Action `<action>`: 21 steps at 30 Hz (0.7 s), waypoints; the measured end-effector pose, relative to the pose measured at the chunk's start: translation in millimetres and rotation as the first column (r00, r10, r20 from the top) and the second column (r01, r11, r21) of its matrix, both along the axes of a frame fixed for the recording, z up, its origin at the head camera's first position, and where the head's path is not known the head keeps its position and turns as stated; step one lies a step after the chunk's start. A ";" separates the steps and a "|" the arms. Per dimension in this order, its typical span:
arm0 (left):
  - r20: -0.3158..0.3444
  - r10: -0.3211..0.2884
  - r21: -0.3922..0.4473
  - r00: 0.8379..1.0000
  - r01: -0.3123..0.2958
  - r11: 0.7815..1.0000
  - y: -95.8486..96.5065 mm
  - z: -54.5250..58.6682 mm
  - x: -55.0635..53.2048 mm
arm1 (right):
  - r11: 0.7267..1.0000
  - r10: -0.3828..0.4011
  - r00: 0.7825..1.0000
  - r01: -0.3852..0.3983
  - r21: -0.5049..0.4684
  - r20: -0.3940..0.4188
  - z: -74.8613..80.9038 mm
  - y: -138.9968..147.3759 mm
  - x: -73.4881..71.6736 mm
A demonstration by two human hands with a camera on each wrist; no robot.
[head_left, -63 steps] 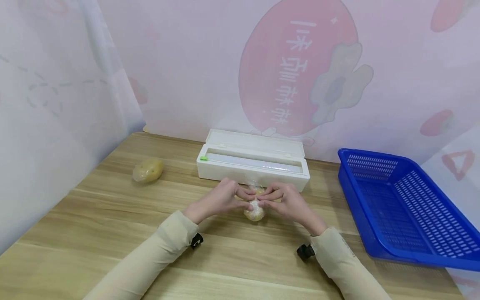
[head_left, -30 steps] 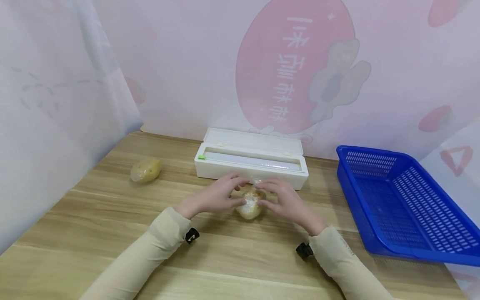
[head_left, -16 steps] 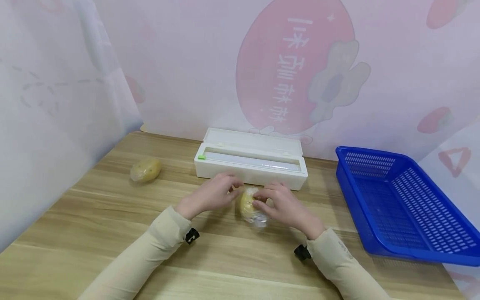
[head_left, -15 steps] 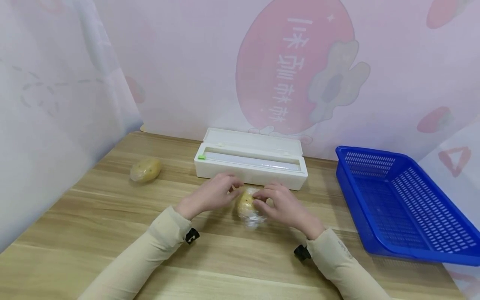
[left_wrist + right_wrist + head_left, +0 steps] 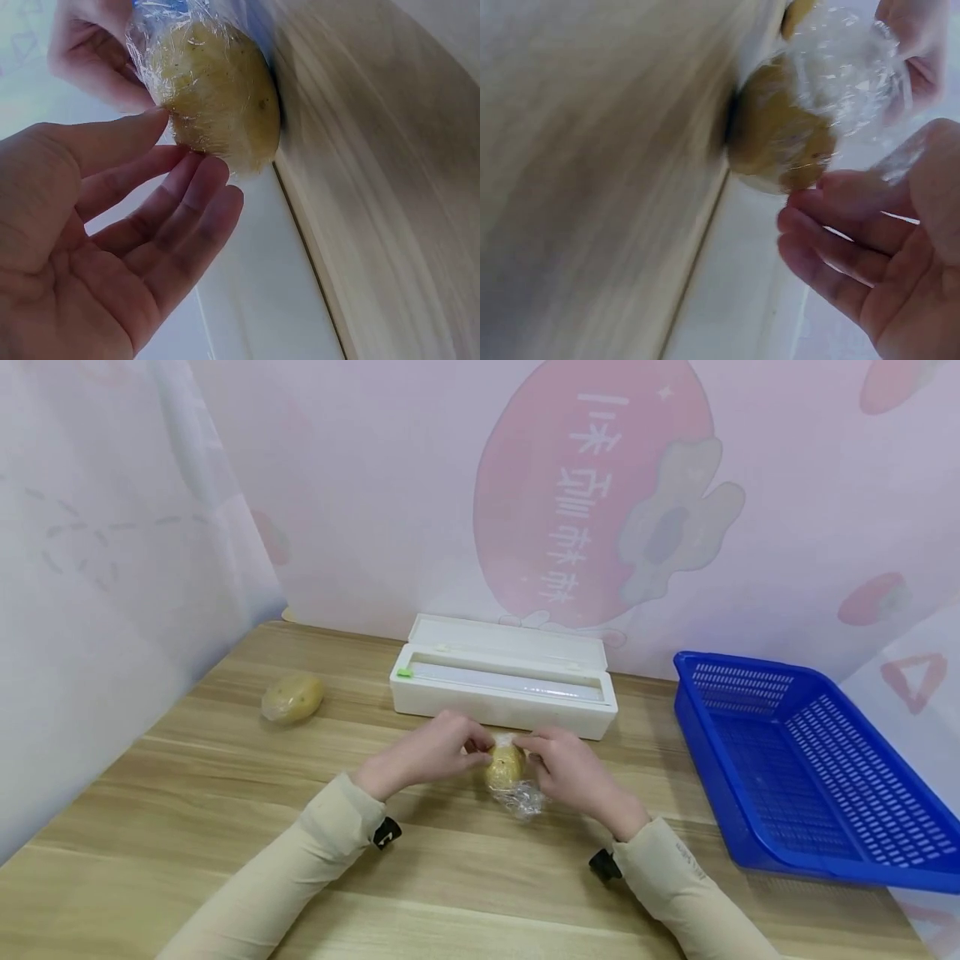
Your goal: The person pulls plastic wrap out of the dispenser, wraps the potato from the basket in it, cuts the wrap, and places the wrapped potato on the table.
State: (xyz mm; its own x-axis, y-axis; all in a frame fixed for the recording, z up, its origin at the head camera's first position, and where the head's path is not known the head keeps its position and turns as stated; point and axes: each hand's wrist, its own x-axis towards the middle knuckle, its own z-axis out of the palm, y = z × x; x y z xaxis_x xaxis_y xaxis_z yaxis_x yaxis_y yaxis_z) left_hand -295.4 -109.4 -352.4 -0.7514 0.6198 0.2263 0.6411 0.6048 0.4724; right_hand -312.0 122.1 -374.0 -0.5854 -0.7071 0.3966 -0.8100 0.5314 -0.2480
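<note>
A yellow potato partly covered in clear cling film lies on the table in front of the white box. Loose, crumpled film sticks out at its near end. My left hand is at the potato's left side; thumb and index finger pinch the film against it, as the left wrist view shows on the potato. From the right, my right hand pinches film at the far end. In the right wrist view the bunched film hangs over the potato.
Behind the hands stands a white cling film dispenser, lid up, with a green slider at its left. A second wrapped potato sits at the far left. On the right is a blue plastic basket. A printed curtain closes off the back.
Both hands let go of the gathered film and turned the potato, so its loose film now points toward me. Fingers of both hands have come back onto the far end.
</note>
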 end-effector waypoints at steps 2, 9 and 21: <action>-0.005 0.006 -0.019 1.000 -0.006 1.000 1.9 0.3 1.3 | 0.999 -0.012 1.000 0.013 0.034 -0.025 1.0 0.0 1.0; -0.038 0.070 -0.145 0.997 -0.075 0.987 9.0 9.3 18.4 | 0.996 -0.036 0.998 0.031 0.084 0.056 5.2 0.2 1.5; -0.080 -0.061 -0.118 0.995 0.052 0.992 20.9 2.1 20.7 | 1.000 0.009 0.983 -0.006 -0.015 0.183 3.3 6.0 -5.3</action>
State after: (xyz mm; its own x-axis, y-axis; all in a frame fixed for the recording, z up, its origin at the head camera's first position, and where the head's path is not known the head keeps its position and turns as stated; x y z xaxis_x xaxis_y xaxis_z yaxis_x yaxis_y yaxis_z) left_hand -274.7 -88.5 -350.4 -0.6960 0.6862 0.2114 0.7100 0.6138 0.3452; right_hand -317.3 128.0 -370.7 -0.6437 -0.7067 0.2938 -0.7542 0.5206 -0.4002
